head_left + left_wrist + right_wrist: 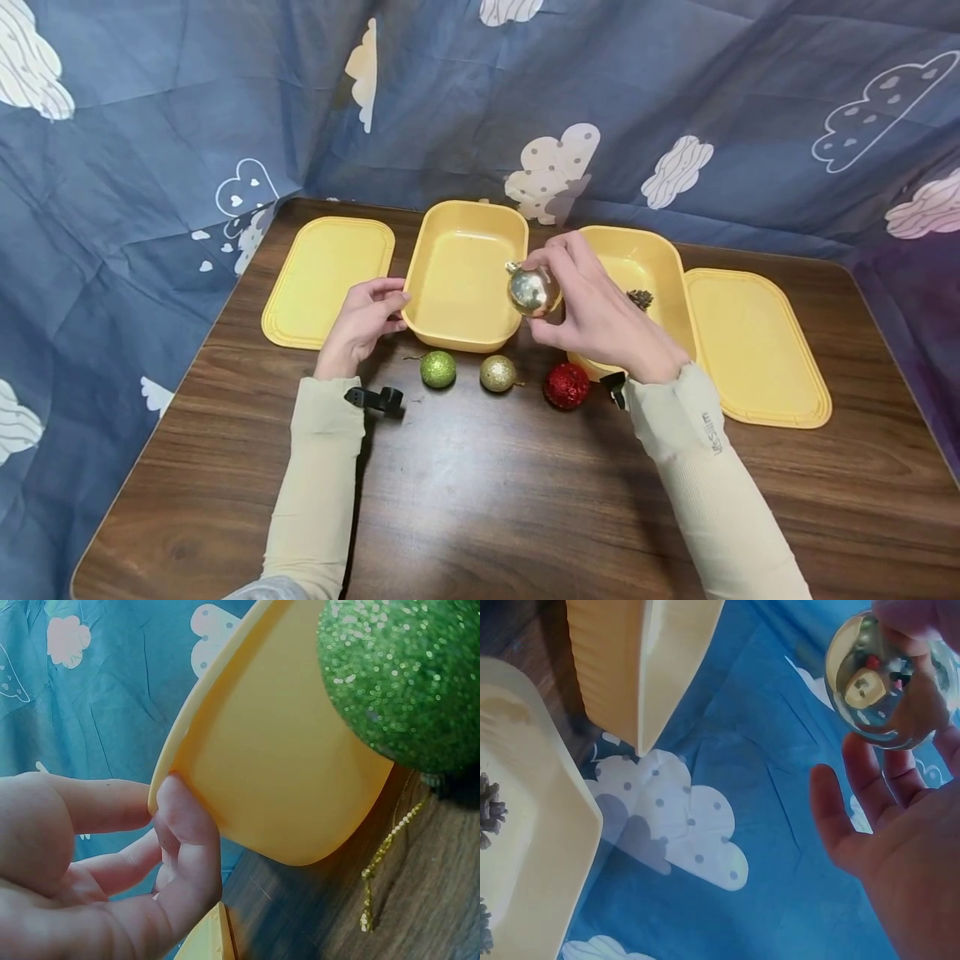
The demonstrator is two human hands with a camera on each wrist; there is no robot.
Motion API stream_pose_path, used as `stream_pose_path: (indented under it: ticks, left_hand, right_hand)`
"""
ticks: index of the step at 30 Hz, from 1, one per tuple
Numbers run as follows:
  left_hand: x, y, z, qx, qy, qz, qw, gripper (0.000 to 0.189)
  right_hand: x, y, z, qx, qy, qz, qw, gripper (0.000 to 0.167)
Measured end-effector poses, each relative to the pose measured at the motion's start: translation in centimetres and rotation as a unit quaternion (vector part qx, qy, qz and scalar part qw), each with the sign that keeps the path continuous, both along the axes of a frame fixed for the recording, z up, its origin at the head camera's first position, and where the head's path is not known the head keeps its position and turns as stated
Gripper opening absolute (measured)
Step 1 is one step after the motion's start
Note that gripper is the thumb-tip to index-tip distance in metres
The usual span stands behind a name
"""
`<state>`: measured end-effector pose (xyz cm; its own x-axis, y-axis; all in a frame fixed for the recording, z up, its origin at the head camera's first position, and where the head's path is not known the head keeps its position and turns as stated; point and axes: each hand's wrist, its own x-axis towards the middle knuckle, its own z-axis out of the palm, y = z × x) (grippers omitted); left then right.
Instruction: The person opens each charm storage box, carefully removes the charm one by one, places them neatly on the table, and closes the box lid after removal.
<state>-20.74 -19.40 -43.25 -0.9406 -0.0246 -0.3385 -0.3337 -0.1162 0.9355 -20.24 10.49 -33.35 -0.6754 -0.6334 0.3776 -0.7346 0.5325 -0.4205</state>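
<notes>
My left hand (363, 321) pinches the left rim of a yellow plastic container (465, 279), thumb and fingers on either side of the edge in the left wrist view. Nothing lies inside that container. Over its right side, my right hand (596, 312) holds a shiny gold Christmas ball (531, 292) between thumb and fingers, its cap pointing left. A green glitter ball (438, 369), a gold glitter ball (497, 373) and a red ball (567, 386) lie in a row on the table in front of the containers.
Partly behind my right hand stands a second yellow container (626, 268) with a pine cone (640, 299); the right wrist view shows two cones. One yellow lid (330, 283) lies at the left, another (761, 350) at the right. A blue curtain (442, 108) hangs behind the wooden table (480, 500).
</notes>
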Motion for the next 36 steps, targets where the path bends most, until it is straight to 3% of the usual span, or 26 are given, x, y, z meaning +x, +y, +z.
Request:
stream_pose_path:
  ticks: [13, 24, 36]
  left_hand:
    - [0.1, 0.0, -0.1, -0.001, -0.004, 0.001, 1.0, 0.04]
    - [0.2, 0.1, 0.0, -0.003, -0.004, -0.003, 1.0, 0.041]
    - [0.3, 0.2, 0.0, 0.005, -0.006, -0.001, 1.0, 0.04]
  right_hand:
    - [2.4, 3.2, -0.1, -0.05, 0.0, -0.067, 0.9965, 0.057]
    - [4.2, 4.6, -0.1, -0.087, -0.013, -0.085, 0.9924, 0.059]
    - [6.0, 6.3, -0.8, -0.105, 0.013, -0.095, 0.9898, 0.063]
